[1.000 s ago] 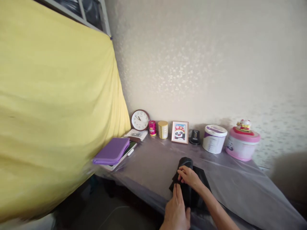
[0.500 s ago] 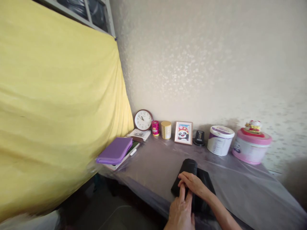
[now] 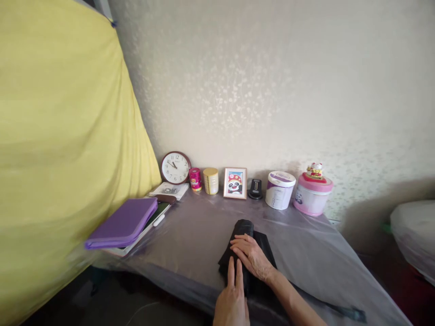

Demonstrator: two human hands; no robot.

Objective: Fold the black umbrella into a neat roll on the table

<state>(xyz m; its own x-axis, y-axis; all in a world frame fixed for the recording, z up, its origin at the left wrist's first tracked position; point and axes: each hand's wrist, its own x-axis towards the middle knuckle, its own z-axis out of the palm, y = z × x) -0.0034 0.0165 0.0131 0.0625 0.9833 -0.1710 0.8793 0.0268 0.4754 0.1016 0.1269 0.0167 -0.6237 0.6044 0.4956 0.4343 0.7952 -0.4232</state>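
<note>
Hands (image 3: pixel 252 257) flat on black folded fabric (image 3: pixel 242 228), possibly a garment, plastic-sheeted table (image 3: pixel 190 235)

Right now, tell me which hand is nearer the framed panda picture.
Right hand: nearer, resting on the folded black fabric below the picture. Left hand: farther, at the fabric's near edge.

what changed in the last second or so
The view swung, so everything sits further left in frame. The right hand now lies flatter across the black fabric, and the left hand has its fingers straightened against it; neither left it. The wall clock, framed panda picture and purple case stayed put.
</note>
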